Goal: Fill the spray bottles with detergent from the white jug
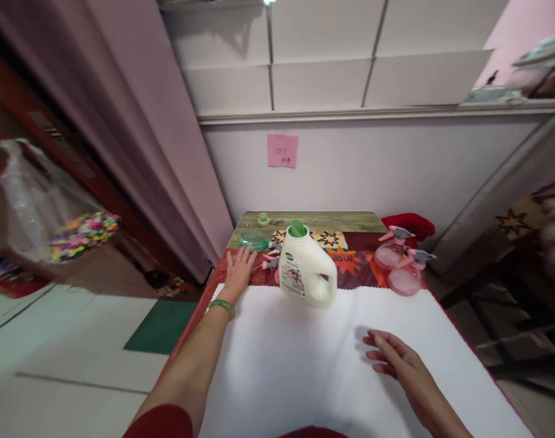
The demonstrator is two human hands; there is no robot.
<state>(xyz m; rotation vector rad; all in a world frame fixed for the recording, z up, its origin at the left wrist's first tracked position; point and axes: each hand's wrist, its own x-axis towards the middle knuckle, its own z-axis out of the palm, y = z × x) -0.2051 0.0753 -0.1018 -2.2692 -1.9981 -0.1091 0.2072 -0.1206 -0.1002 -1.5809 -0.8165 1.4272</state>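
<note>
A large white jug with a handle and a green spout in its neck stands on the table, its label facing me. My left hand, a green bangle on its wrist, stretches out with fingers spread over the bottles lying to the jug's left. One is a green spray bottle; a second spray bottle with a pink and grey trigger head is partly hidden by my hand. Whether my fingers touch them, I cannot tell. My right hand hovers above the white cloth, fingers loosely curved and apart, holding nothing.
Two spray bottles with pink liquid stand at the table's right edge, near a red cloth. A small green cap sits at the back left. Behind is a wall with a pink note; a plastic bag hangs left.
</note>
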